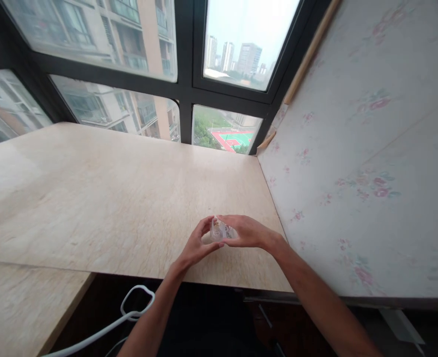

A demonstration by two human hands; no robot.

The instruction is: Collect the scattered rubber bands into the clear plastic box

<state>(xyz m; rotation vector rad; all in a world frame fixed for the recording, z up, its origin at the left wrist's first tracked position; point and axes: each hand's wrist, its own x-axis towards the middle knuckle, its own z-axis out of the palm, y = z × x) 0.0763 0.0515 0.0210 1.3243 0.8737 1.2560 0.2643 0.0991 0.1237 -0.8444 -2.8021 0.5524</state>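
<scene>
Both my hands meet over the near right part of a pale wooden tabletop (110, 198). Between them is a small clear plastic object (219, 231), too small to name, with something pale inside it. My left hand (199, 245) pinches its left side with thumb and curled fingers. My right hand (245, 231) wraps over its right side from above. The object sits just above or on the tabletop; I cannot tell which.
A wall with faded floral paper (363, 173) rises directly right of the hands. Dark-framed windows (185, 94) close off the far edge of the tabletop. A white cable (129, 312) loops below the front edge. A lower wooden surface (21, 307) lies at near left.
</scene>
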